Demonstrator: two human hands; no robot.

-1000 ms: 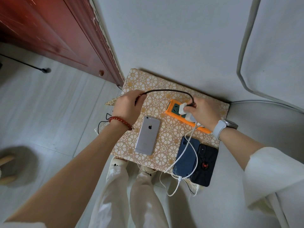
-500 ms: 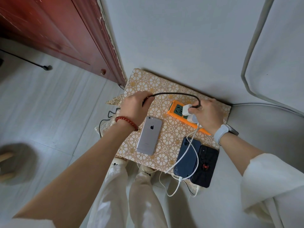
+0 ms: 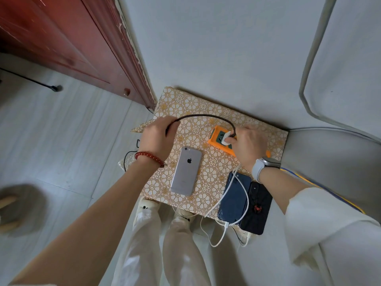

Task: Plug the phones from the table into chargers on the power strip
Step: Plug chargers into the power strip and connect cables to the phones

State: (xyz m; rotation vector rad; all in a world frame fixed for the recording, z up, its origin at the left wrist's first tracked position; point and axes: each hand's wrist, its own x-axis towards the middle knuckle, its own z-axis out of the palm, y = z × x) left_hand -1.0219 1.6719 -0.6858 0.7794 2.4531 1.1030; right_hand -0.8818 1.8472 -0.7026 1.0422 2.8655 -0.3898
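A small table with a floral gold cloth (image 3: 206,108) holds an orange power strip (image 3: 216,139). My right hand (image 3: 248,145) grips a white charger (image 3: 226,138) seated on the strip. A black braided cable (image 3: 206,116) arcs from that charger to my left hand (image 3: 156,137), which is closed around its other end. A silver phone (image 3: 186,171) lies face down between my hands. At the table's near right corner a dark blue phone (image 3: 234,197) has a white cable (image 3: 245,195) plugged into it. A black phone (image 3: 257,209) with a red spider lies beside it.
A red wooden door (image 3: 72,44) stands at the upper left, a white wall behind the table. My legs and shoes (image 3: 146,205) are just below the table's front edge. A grey cord (image 3: 309,79) runs along the wall at right. Thin dark wires (image 3: 128,155) hang off the table's left side.
My right hand has pushed the white charger toward the strip's left end and down onto it. My left hand still holds the black cable's end; the view has shifted slightly.
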